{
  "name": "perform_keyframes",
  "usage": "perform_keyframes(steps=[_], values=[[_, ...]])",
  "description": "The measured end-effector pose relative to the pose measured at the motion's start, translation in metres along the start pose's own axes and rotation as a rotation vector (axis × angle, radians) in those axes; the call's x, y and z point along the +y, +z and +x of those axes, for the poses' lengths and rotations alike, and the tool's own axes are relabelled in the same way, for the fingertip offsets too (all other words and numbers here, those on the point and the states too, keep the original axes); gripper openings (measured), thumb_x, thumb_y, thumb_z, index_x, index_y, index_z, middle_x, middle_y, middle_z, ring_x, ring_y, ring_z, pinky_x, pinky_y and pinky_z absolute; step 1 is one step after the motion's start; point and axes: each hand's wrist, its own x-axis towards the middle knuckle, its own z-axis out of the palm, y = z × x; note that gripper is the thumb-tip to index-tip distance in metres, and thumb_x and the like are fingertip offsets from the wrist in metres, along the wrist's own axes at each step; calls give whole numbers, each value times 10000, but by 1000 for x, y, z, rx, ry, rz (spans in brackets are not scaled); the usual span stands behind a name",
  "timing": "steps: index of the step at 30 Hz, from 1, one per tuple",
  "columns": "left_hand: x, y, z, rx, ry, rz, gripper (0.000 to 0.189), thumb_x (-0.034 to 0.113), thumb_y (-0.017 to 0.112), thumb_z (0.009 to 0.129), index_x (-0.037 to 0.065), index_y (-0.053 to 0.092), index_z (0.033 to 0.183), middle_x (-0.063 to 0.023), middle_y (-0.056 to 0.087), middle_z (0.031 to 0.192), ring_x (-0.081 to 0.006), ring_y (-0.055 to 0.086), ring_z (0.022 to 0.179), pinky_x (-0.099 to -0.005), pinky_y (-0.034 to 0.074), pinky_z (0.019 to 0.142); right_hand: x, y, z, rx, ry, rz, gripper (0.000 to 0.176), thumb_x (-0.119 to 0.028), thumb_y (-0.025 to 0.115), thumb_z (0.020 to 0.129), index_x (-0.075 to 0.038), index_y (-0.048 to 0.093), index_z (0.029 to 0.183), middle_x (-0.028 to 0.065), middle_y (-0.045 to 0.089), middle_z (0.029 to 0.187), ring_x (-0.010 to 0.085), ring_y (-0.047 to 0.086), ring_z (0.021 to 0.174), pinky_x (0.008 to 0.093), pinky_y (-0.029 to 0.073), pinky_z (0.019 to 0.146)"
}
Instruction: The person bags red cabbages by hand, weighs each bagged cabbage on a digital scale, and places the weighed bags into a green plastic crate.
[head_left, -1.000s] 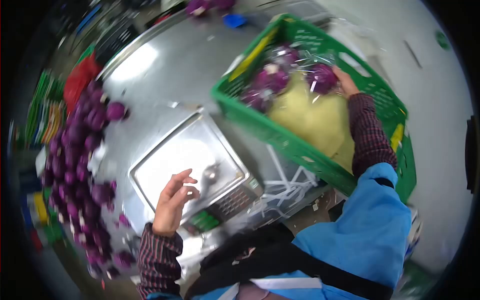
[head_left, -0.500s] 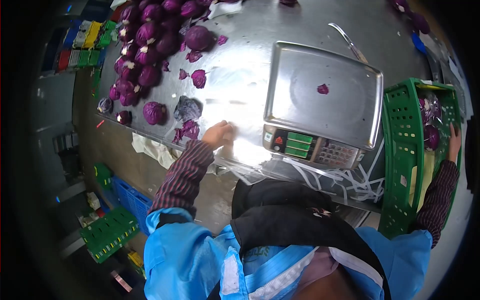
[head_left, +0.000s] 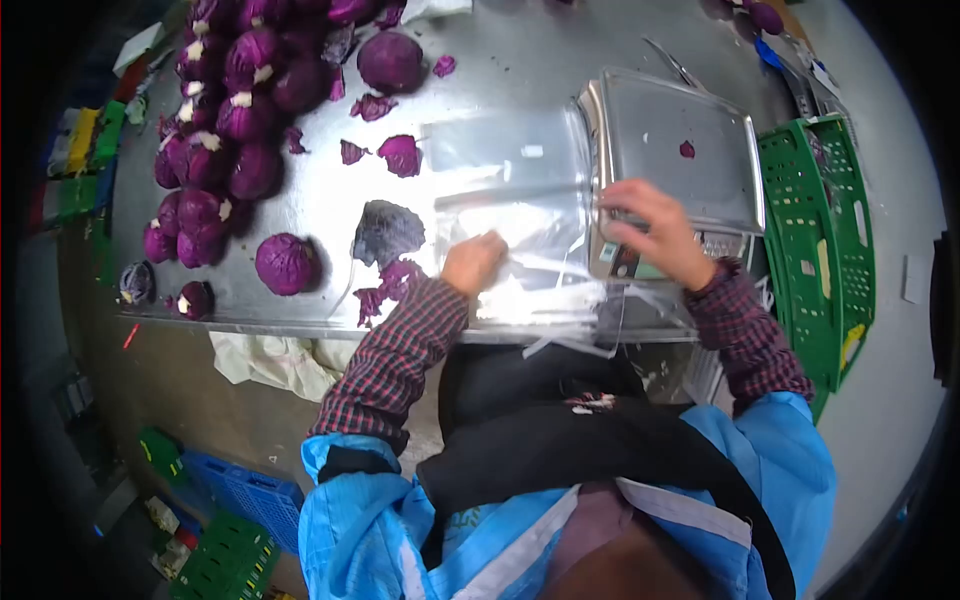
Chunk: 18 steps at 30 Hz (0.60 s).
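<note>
Clear plastic bags [head_left: 520,160] lie flat on the metal table in front of me. My left hand [head_left: 475,263] rests at their left side with its fingers curled; what it holds, if anything, is hidden. My right hand [head_left: 655,232] has its fingers apart over the near left corner of the weighing scale [head_left: 680,140], close to the right edge of the plastic. On the scale's tray lies a small purple leaf scrap [head_left: 687,149]. Left of my hands sit a single red cabbage [head_left: 286,264] and a dark wilted leaf [head_left: 388,233].
Many red cabbages [head_left: 250,115] are heaped at the back left of the table [head_left: 340,300]. A green crate [head_left: 840,230] stands at the right. A knife [head_left: 672,62] lies behind the scale. Green and blue crates [head_left: 245,495] are on the floor at lower left.
My right hand has left the green crate and moved left to the scale. The plastic bags now show spread between my hands. The view has shifted, and the crate appears turned.
</note>
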Motion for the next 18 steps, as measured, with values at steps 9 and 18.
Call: perform_keyframes(steps=[9,18], values=[[38,-105,34,183,-315,-909,194,59,650,848,40,471,920,-47,572,685,-125,575,572,-282,459,500,-84,84,39,-269,-194,-263,901,-432,815,613,24,433,1291,179,575,1111,368,528,1059,431,386,968],[18,-169,12,349,-515,-1328,175,53,591,894,57,506,1046,-12,549,797,-60,543,602,-226,477,481,-64,39,74,-473,-121,-176,555,-322,714,783,17,549,1190,130,648,967,299,596,913,391,441,873]])
